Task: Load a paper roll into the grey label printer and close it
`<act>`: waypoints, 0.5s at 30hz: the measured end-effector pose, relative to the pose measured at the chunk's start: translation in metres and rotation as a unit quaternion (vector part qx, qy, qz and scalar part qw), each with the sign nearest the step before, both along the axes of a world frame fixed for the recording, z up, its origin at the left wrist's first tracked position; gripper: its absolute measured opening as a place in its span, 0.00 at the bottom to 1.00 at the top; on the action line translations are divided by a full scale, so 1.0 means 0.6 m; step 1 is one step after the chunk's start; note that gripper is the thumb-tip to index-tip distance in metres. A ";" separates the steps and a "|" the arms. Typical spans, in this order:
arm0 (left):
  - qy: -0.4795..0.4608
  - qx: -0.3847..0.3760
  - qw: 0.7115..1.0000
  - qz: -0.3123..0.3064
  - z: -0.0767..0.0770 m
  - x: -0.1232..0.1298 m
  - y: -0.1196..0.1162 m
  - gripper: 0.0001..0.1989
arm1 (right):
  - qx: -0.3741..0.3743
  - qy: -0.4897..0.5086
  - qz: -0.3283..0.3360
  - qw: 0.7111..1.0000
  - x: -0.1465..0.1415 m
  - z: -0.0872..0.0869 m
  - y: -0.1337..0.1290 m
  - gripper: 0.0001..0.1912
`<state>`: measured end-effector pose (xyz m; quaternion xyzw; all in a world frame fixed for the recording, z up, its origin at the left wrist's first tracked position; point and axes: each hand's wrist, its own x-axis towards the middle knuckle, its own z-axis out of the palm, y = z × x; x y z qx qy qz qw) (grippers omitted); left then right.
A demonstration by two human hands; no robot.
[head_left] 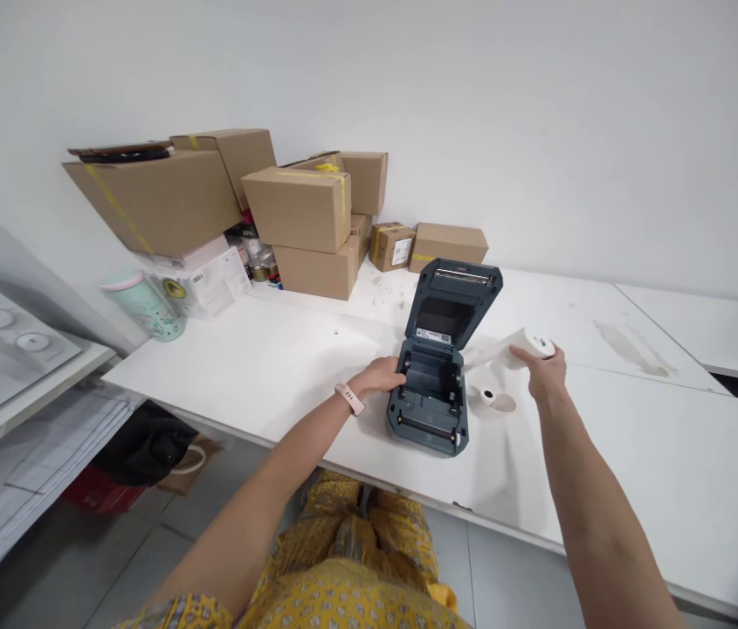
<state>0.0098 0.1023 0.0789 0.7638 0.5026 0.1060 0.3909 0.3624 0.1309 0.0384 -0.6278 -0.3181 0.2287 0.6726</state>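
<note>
1. Right of one open-lidded printer, the right hand pinches one white paper roll between thumb and fingers, arm stretched forward;
2. On the printer's left side, the left hand rests, finger closure unclear;
3. Beside the printer, one smaller roll lies on the table;
4. Behind, two low boxes.

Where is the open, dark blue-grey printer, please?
Just right of centre in the head view, the printer sits on the white table, left hand at its side.
</note>
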 end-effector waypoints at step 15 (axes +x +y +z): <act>-0.013 -0.009 1.000 0.008 0.007 0.001 -0.007 0.02 | -0.123 -0.140 0.031 0.982 -0.019 -0.044 -0.055 0.49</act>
